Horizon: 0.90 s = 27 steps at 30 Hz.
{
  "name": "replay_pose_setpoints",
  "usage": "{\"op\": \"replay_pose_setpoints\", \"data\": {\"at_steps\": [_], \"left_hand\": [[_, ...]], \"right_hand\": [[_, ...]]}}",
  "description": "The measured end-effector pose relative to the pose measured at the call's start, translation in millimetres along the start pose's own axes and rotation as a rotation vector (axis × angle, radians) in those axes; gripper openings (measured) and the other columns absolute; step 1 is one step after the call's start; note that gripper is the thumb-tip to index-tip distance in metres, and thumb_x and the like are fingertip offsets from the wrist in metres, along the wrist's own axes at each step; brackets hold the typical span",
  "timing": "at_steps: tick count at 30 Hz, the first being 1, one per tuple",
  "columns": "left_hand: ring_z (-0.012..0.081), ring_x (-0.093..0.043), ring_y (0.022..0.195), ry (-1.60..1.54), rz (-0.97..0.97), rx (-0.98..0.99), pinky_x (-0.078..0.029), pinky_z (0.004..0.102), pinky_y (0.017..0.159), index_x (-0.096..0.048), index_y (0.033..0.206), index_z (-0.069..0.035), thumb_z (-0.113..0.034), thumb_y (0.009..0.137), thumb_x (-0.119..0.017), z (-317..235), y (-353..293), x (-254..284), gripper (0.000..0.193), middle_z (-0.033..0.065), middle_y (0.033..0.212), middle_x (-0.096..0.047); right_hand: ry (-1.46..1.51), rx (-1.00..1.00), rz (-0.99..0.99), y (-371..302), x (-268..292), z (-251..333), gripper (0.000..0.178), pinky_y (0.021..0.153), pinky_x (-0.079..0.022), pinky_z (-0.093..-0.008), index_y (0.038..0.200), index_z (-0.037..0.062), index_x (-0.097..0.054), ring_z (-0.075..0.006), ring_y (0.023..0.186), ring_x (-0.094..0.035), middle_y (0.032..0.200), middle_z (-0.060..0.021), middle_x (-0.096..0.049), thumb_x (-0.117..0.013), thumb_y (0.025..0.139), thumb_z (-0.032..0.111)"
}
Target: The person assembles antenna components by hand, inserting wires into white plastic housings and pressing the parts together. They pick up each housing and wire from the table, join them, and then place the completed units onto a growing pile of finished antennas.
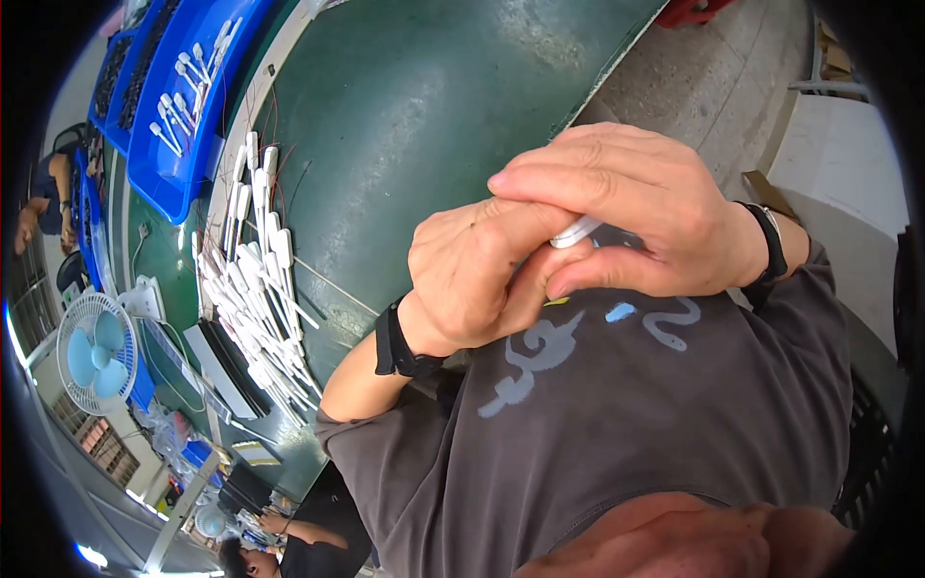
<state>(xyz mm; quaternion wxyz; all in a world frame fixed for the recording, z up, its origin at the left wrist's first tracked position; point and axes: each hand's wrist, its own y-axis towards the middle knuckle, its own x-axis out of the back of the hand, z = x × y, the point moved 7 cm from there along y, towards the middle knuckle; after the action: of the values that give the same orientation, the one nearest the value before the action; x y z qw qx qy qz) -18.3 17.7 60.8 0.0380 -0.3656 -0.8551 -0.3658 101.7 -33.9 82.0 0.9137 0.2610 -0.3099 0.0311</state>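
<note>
In front of my chest, both hands are closed together around a small white plastic piece (575,232). Only its smooth, rounded end shows between the fingers; the rest is hidden. My left hand (472,270), with a black watch at the wrist, is curled round it. Over the top lies my right hand (631,207), its fingers across the left knuckles and its thumb beneath the piece. To the left on the table is a pile of white stick-shaped plastic pieces (255,289) with wider ends, some with thin wires.
The green table (385,125) stretches ahead. A blue tray (166,178) at the far left holds several similar white pieces. A blue-bladed fan (96,352) stands beyond the pile. One person (299,539) sits at lower left; another (53,197) is at the far left.
</note>
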Motion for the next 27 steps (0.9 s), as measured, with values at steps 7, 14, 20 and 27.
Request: {"op": "replay_pose_setpoints", "data": {"at_steps": [7,14,20,27], "left_hand": [[0.0234,-0.068,0.066,-0.047,0.048,-0.060,-0.051,0.0302,0.054,-0.062,0.102,-0.001,-0.003,0.078,-0.076,-13,-3,-1,0.027,0.0117,0.083,-0.069],[0.0252,-0.070,0.071,0.058,0.099,-0.041,-0.055,0.0309,0.060,-0.064,0.100,0.000,-0.002,0.078,-0.075,-10,-5,3,0.025,0.0138,0.086,-0.070],[0.0229,-0.070,0.072,0.125,-0.069,0.064,-0.056,0.0306,0.062,-0.066,0.097,-0.001,-0.002,0.077,-0.078,30,9,8,0.024,0.0112,0.088,-0.071],[0.0206,-0.068,0.075,0.167,-0.176,-0.129,-0.054,0.0301,0.062,-0.067,0.096,-0.004,-0.003,0.071,-0.083,23,17,18,0.030,0.0080,0.087,-0.071]], "right_hand": [[0.040,0.051,-0.035,-1,0,12,0.057,0.074,-0.055,-0.0400,0.114,-0.0063,-0.063,-0.0320,0.087,-0.069,0.100,-0.0174,-0.068,-0.074,0.081,0.038],[0.048,0.109,-0.036,3,6,21,0.051,0.073,-0.056,-0.0386,0.115,-0.0049,-0.063,-0.0317,0.086,-0.069,0.101,-0.0164,-0.069,-0.077,0.081,0.030],[0.108,-0.270,0.004,9,-4,-33,0.041,0.084,-0.053,-0.0366,0.116,0.0006,-0.065,-0.0287,0.092,-0.068,0.104,-0.0114,-0.070,-0.077,0.080,0.017],[-0.179,-0.137,-0.046,1,9,-40,0.036,0.090,-0.050,-0.0397,0.112,0.0054,-0.068,-0.0262,0.101,-0.066,0.107,-0.0094,-0.069,-0.074,0.077,0.003]]}}
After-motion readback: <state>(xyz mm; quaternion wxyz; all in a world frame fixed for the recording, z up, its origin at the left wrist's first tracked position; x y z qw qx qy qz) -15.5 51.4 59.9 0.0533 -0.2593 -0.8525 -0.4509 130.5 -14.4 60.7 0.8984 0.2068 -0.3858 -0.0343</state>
